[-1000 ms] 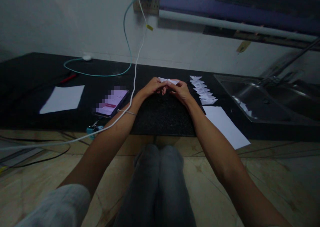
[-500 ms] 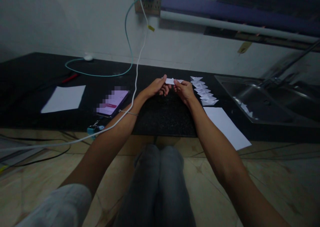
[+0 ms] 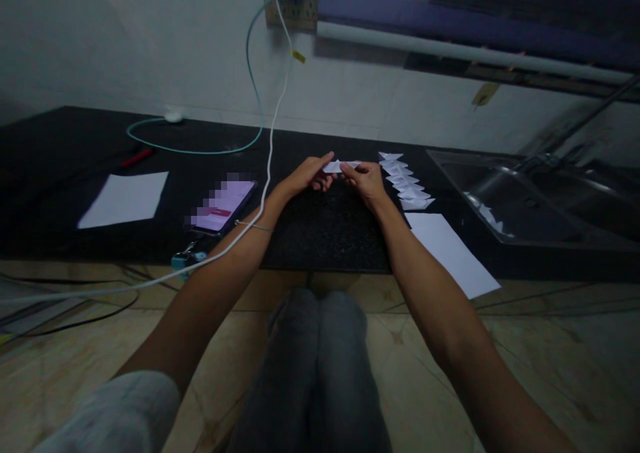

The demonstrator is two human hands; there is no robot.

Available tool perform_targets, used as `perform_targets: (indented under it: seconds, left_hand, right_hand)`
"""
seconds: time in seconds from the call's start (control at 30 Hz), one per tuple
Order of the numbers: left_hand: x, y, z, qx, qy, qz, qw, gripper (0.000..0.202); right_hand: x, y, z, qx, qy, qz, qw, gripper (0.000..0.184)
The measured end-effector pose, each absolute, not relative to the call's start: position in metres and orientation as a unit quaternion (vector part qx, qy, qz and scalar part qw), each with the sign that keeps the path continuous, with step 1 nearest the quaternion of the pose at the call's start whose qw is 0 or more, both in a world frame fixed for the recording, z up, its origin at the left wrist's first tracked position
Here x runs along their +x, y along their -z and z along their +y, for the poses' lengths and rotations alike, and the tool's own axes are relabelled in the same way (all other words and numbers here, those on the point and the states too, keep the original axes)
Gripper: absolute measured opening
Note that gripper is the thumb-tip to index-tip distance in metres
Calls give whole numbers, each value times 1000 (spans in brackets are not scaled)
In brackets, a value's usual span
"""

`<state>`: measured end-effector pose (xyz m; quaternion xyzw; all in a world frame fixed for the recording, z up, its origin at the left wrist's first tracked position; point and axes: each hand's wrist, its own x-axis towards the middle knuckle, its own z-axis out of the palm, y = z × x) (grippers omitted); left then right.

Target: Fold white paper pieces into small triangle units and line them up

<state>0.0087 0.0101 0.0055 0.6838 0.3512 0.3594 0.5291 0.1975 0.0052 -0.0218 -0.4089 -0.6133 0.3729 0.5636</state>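
Observation:
Between my two hands, above the black counter, is a small piece of folded white paper (image 3: pixel 332 167). My left hand (image 3: pixel 315 172) pinches its left end, thumb on top. On the right part of the paper, my right hand (image 3: pixel 367 180) has its thumb and fingers closed. Just beyond my right hand, several folded white paper boats (image 3: pixel 407 185) stand in an overlapping row. A blank white sheet (image 3: pixel 450 250) lies by my right forearm, its near corner past the counter's front edge.
Another white sheet (image 3: pixel 127 198) and a phone (image 3: pixel 225 206) lie on the left of the counter (image 3: pixel 330 240). A white cable (image 3: pixel 271 153) hangs across my left forearm. At the right is a metal sink (image 3: pixel 530 200) with paper scraps on its edge.
The view has shifted slightly. My right thumb has slid a little to the left along the folded paper, and both hands still hold it.

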Motion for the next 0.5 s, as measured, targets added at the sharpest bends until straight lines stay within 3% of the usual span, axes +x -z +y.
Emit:
perform_targets:
  seconds: [0.27, 0.5]
  left_hand:
    - [3, 2, 18, 680, -378, 326, 537, 25]
    - [8, -2, 12, 680, -375, 374, 508, 21]
  right_hand:
    - [193, 15, 0, -409, -324, -673, 524, 68]
    - [190, 9, -15, -452, -117, -744, 478, 26]
